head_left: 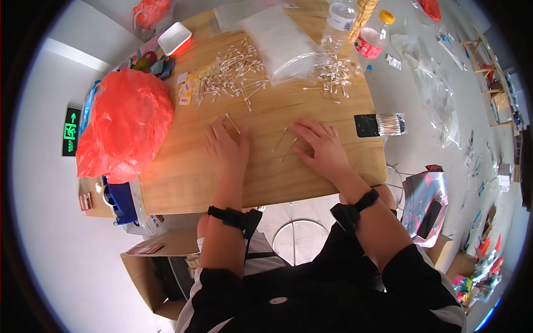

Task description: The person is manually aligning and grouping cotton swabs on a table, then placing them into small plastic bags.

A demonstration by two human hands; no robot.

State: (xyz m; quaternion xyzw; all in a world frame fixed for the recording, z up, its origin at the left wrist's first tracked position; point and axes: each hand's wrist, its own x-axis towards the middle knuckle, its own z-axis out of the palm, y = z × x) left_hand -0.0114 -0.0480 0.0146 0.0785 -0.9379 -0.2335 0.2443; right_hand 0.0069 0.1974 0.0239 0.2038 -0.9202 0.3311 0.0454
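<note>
My left hand (227, 147) lies on the wooden table (183, 183), its fingertips touching a single cotton swab (232, 123). My right hand (321, 147) rests flat on the table with fingers spread, beside two loose cotton swabs (284, 144) that lie just to its left. Neither hand grips anything that I can see. A large scatter of cotton swabs (233, 77) lies farther back, with a smaller scatter of them (332, 75) at the back right. Both wrists wear black straps.
A red plastic bag (125, 122) bulges at the table's left. Clear plastic bags (280, 41), two plastic bottles (355, 30), a white tray (174, 38) and small sachets (189, 89) sit at the back. A packed swab box (380, 125) is at the right edge. Cardboard box (150, 272) below.
</note>
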